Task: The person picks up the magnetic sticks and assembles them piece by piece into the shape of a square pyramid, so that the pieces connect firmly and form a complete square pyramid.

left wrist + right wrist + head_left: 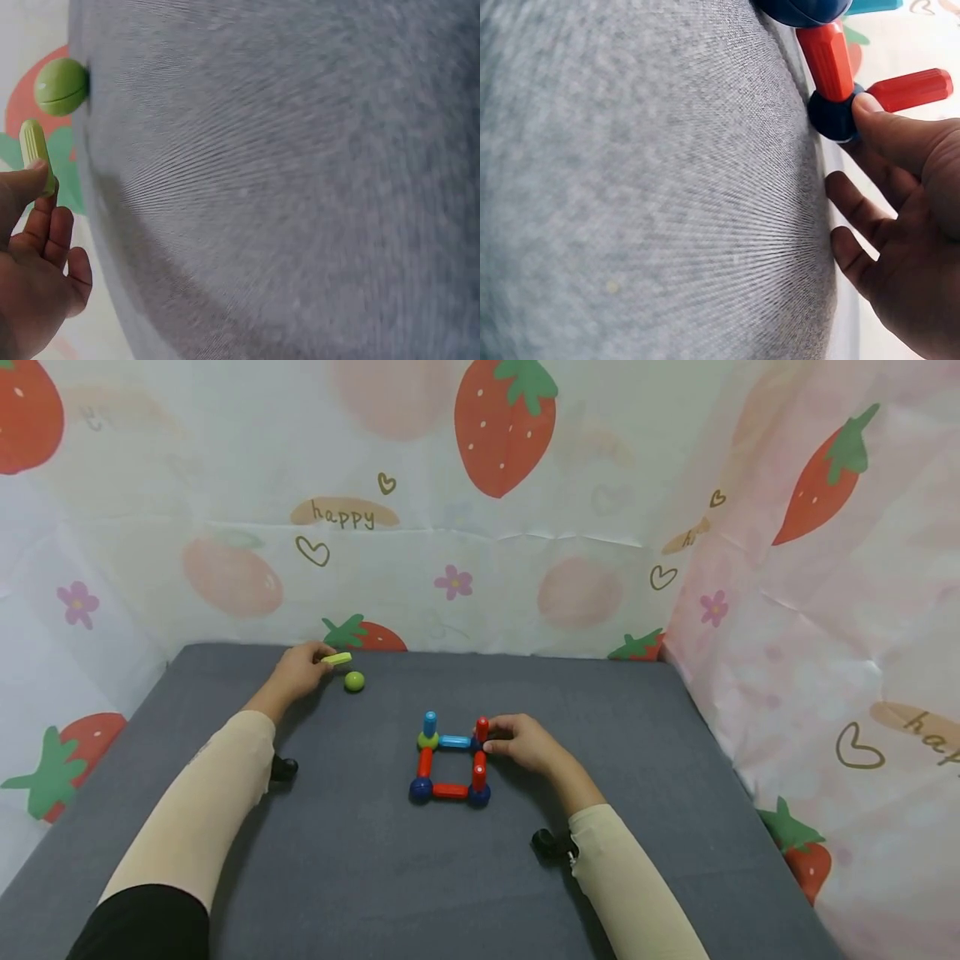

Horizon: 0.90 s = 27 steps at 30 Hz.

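At the far left of the table, my left hand (pixel 300 670) pinches a yellow-green rod (pixel 34 146) between thumb and fingers. A loose lime-green ball (pixel 354 681) lies just beyond it. In the middle stands a square frame of rods and balls. My right hand (pixel 528 745) holds its back right dark blue ball (pixel 831 116), thumb pressed on it; an upright red rod (pixel 913 90) rises from that ball. A lime ball (pixel 428 742) at the back left carries an upright light blue rod (pixel 430 723). Another red rod (pixel 479 774) stands on the front right dark blue ball (pixel 478 797).
A grey cloth (pixel 360 877) covers the table. Printed strawberry curtains (pixel 495 568) hang behind the table and along its sides. Small black devices (pixel 551 845) are strapped at both wrists, low over the cloth.
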### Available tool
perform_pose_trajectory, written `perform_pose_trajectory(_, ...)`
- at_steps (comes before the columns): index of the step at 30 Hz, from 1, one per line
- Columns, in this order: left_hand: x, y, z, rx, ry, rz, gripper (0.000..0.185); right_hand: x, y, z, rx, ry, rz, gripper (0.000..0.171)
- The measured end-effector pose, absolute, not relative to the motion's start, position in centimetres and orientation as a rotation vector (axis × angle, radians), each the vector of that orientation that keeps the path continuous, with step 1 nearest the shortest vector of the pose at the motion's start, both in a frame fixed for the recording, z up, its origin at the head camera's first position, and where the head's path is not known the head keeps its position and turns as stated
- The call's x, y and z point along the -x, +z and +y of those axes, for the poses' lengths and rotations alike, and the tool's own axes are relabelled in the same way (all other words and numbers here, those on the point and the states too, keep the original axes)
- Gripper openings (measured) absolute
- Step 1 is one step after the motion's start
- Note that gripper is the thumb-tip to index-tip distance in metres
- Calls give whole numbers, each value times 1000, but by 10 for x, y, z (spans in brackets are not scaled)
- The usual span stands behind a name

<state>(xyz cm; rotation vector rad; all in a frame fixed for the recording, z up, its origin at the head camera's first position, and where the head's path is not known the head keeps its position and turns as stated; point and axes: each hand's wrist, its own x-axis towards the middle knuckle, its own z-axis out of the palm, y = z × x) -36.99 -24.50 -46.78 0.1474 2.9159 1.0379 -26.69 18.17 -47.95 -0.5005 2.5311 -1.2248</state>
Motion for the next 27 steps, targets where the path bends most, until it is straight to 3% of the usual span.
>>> perform_pose_trajectory(12,334,-452,-239,-173,1229,2875,40,267,-479,181,516,-1227,2523,27)
perform_pose_trajectory(27,276,-436,-214,-505,1316,2837,29,269,-481,182,518,-1203,2545,28)
